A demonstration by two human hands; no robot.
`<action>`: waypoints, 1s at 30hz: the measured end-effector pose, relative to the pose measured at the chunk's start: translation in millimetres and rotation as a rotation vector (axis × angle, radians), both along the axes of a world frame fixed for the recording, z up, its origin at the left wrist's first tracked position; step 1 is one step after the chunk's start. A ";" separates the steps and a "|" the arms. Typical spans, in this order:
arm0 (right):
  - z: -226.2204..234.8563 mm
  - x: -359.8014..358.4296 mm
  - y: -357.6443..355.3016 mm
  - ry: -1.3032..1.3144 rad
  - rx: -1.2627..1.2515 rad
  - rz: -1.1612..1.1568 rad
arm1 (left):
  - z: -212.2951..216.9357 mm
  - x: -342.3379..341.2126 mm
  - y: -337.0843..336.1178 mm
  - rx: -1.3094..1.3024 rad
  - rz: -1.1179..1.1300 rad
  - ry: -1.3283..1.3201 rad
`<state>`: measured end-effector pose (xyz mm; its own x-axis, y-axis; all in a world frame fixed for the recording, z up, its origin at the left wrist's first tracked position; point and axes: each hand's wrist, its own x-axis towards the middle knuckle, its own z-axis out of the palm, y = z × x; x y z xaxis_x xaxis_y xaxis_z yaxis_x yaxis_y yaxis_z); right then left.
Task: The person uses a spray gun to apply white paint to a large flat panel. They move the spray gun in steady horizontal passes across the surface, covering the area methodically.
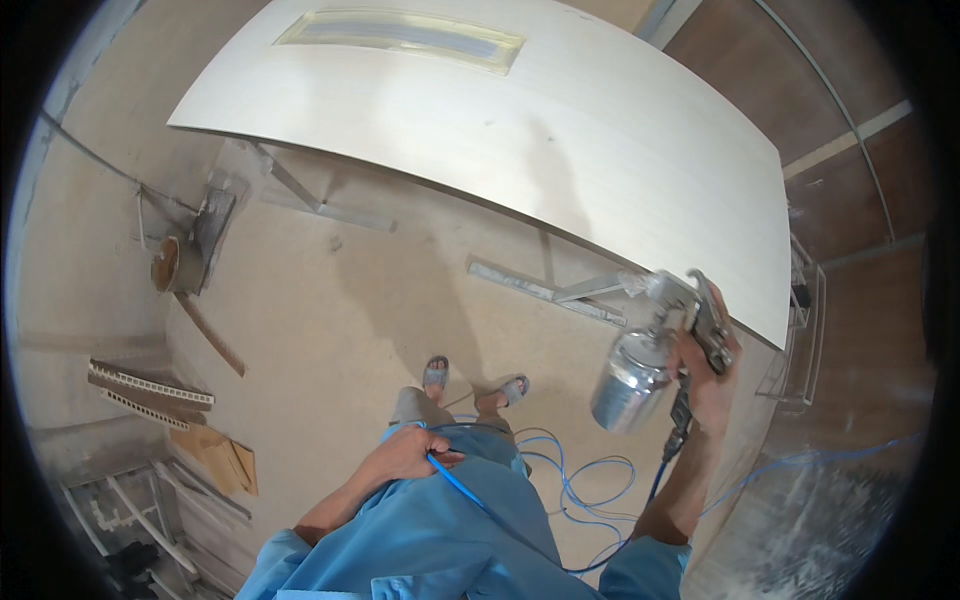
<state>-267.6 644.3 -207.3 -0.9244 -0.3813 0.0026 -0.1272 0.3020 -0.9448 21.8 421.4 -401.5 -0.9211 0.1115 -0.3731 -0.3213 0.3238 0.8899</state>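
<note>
Where the long pale door panel (560, 130) lies flat on metal trestles (545, 290), its long axis runs from upper left to lower right, and its near edge leaves open concrete floor (330, 330) between it and the person's sandalled feet. A glazed slot (400, 35) sits near the panel's far left end. Below the panel's right corner, the right hand (712, 385) is clenched around the grip of a metal spray gun (665, 335); its nozzle points left toward the panel's edge, its shiny cup (628, 385) hangs down and to the left, and the trigger fingers are partly hidden behind the gun body. A blue air hose (575, 490) drops from the gun, loops on the floor, and crosses the blue-clothed lap. The left hand (405, 455) is closed on that hose. Scrap strips (150, 385) lie at the left, hard to make out.
</note>
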 end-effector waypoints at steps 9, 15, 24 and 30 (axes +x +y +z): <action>-12.2 -122.6 194.2 0.075 0.037 -0.304 | 52.4 -110.3 60.8 -0.155 -0.087 -0.080; -22.3 -164.0 322.2 0.176 0.155 -0.579 | 48.4 -157.6 119.7 -0.169 -0.127 -0.147; -22.1 -213.1 390.7 0.244 0.256 -0.729 | 61.0 -194.1 160.3 -0.186 -0.170 -0.229; -13.3 -175.0 357.2 0.161 0.156 -0.621 | 63.8 -188.1 153.3 -0.170 -0.097 -0.244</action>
<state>-442.6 1001.5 -220.6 -0.9654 0.2152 0.1471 -0.0214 0.4969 -0.8675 -166.3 574.7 -337.8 -0.7899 0.1120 -0.6029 -0.4791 0.5008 0.7208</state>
